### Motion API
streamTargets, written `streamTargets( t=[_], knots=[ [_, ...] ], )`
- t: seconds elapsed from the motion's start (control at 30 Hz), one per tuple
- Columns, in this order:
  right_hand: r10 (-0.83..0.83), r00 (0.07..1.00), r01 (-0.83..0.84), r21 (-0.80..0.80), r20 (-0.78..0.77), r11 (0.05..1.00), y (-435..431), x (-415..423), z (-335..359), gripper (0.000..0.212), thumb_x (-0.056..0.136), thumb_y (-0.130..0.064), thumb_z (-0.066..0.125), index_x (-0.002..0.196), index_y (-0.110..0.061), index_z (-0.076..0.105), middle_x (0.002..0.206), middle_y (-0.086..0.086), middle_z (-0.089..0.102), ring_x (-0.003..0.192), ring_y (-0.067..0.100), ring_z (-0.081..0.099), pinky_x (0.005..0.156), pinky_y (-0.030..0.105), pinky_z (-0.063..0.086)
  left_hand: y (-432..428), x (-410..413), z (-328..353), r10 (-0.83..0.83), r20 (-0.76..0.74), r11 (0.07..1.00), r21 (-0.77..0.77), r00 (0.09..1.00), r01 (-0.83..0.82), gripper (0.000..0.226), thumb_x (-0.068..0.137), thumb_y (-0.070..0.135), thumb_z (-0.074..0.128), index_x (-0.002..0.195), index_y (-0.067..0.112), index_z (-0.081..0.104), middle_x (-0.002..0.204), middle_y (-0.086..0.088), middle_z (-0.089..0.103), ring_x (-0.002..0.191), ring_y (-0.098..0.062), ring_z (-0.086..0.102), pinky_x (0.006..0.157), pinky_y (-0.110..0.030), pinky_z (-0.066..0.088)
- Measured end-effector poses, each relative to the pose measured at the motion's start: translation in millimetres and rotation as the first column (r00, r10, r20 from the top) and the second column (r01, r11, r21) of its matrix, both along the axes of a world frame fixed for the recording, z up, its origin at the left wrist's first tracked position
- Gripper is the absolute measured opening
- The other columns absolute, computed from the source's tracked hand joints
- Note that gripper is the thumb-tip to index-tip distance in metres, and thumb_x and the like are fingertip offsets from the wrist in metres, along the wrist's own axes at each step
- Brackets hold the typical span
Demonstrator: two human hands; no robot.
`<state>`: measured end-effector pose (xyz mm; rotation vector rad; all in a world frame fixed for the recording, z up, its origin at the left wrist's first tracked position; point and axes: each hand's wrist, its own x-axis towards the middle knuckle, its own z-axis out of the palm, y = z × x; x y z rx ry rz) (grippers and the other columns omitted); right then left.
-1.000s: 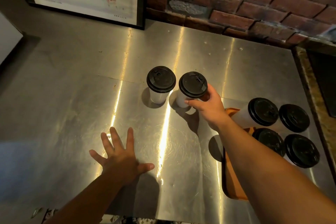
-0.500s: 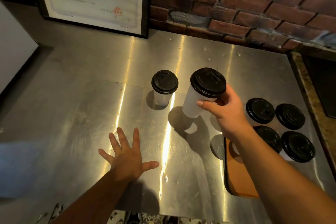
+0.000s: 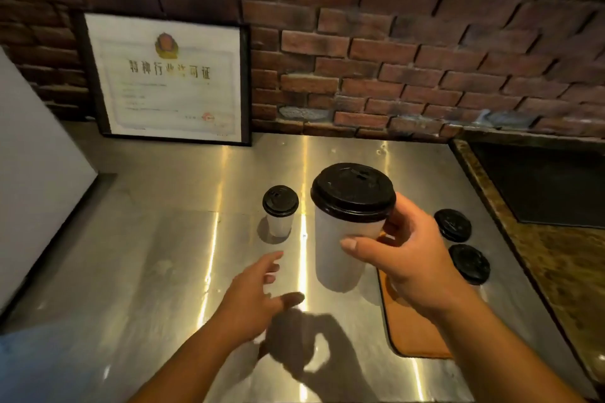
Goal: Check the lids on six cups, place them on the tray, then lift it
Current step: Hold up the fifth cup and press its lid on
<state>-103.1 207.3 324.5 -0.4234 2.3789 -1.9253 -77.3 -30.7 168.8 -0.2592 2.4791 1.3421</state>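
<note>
item: white cup, black lid, held upright above the tabletop in the right hand, fingers curled round its wall. left hand: empty, fingers loosely spread, below the cup. step: lid check, probably. next: press lid rim, set on tray beside lidded cups. other cup: on tabletop.

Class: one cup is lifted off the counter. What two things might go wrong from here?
1. The right hand grips the lifted cup high, just under its lid, with the left hand off it; a squeeze might loosen the lid.
2. Two lidded cups stand close behind that hand, by the tray; setting this one down might knock them.
</note>
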Motion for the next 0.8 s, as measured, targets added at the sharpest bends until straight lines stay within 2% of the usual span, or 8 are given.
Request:
streamTargets(
  t=[0.03, 0.1, 0.2, 0.27, 0.4, 0.57, 0.67, 0.8],
  knots=[
    [-0.005, 1.000, 0.005, 0.005, -0.006, 1.000, -1, 7, 7, 0.061, 0.073, -0.044, 0.088, 0.130, -0.045, 0.064, 0.127, -0.011, 0.071, 0.119, 0.014, 0.067, 0.091, 0.036, 0.060, 3, 7, 19, -0.009, -0.033, 0.998, 0.054, 0.999, 0.011, 0.071, 0.073, 0.056, 0.089, 0.129, 0.065, 0.047, 0.135, 0.029, 0.059, 0.117, 0.000, 0.061, 0.104, -0.025, 0.055],
    [-0.005, 1.000, 0.005, 0.007, -0.020, 1.000, -3, 19, 19, 0.063, 0.071, -0.047, 0.088, 0.130, -0.045, 0.064, 0.126, -0.009, 0.071, 0.118, 0.015, 0.067, 0.093, 0.042, 0.060, 7, 23, 59, -0.011, -0.133, 0.990, 0.138, 0.991, 0.030, 0.079, 0.059, 0.074, 0.087, 0.124, 0.076, 0.043, 0.122, 0.037, 0.060, 0.112, 0.009, 0.060, 0.090, -0.014, 0.056],
    [-0.008, 0.999, 0.008, 0.004, -0.048, 1.000, -10, 37, 34, 0.066, 0.069, -0.049, 0.088, 0.130, -0.047, 0.063, 0.125, -0.010, 0.071, 0.116, 0.013, 0.068, 0.091, 0.042, 0.061, 16, 48, 104, 0.043, -0.318, 0.988, 0.157, 0.947, 0.008, 0.102, 0.048, 0.091, 0.081, 0.138, 0.074, 0.035, 0.129, 0.042, 0.054, 0.118, 0.015, 0.053, 0.084, -0.013, 0.052],
    [-0.010, 0.999, 0.009, -0.020, -0.052, 1.000, -15, 47, 42, 0.066, 0.067, -0.048, 0.090, 0.128, -0.048, 0.064, 0.123, -0.010, 0.073, 0.114, 0.012, 0.069, 0.088, 0.041, 0.063, 23, 63, 129, 0.072, -0.416, 0.991, 0.135, 0.907, -0.017, 0.106, 0.048, 0.094, 0.078, 0.141, 0.073, 0.031, 0.133, 0.042, 0.052, 0.120, 0.014, 0.051, 0.084, -0.014, 0.053],
    [0.009, 0.999, -0.011, -0.053, -0.042, 0.999, -29, 68, 52, 0.071, 0.064, -0.046, 0.093, 0.129, -0.046, 0.064, 0.121, -0.009, 0.073, 0.113, 0.014, 0.070, 0.084, 0.038, 0.065, 28, 86, 170, 0.111, -0.558, 0.990, 0.137, 0.822, -0.041, 0.099, 0.052, 0.094, 0.073, 0.139, 0.070, 0.033, 0.135, 0.039, 0.053, 0.122, 0.013, 0.050, 0.081, -0.009, 0.052],
    [-0.005, 0.997, -0.002, -0.090, -0.078, 0.996, -43, 92, 61, 0.067, 0.065, -0.047, 0.090, 0.125, -0.054, 0.063, 0.120, -0.015, 0.073, 0.112, 0.007, 0.069, 0.079, 0.029, 0.065, 31, 103, 193, 0.160, -0.576, 0.974, 0.226, 0.802, -0.031, 0.091, 0.058, 0.077, 0.082, 0.138, 0.065, 0.040, 0.130, 0.036, 0.059, 0.117, 0.013, 0.055, 0.075, -0.003, 0.053],
    [-0.019, 0.997, 0.009, -0.135, -0.075, 0.991, -48, 104, 67, 0.063, 0.067, -0.046, 0.090, 0.121, -0.061, 0.062, 0.119, -0.020, 0.073, 0.112, 0.002, 0.068, 0.077, 0.023, 0.063, 29, 110, 199, 0.178, -0.587, 0.973, 0.224, 0.789, -0.053, 0.085, 0.058, 0.079, 0.085, 0.131, 0.074, 0.041, 0.125, 0.040, 0.060, 0.112, 0.018, 0.054, 0.064, 0.000, 0.048],
    [0.001, 0.996, -0.010, -0.096, -0.093, 0.995, -47, 113, 75, 0.066, 0.065, -0.043, 0.087, 0.122, -0.060, 0.060, 0.121, -0.023, 0.072, 0.114, 0.001, 0.068, 0.085, 0.026, 0.063, 27, 111, 206, 0.168, -0.631, 0.982, 0.176, 0.758, -0.071, 0.084, 0.056, 0.075, 0.085, 0.125, 0.080, 0.039, 0.121, 0.049, 0.056, 0.113, 0.025, 0.050, 0.060, 0.007, 0.038]
  ],
)
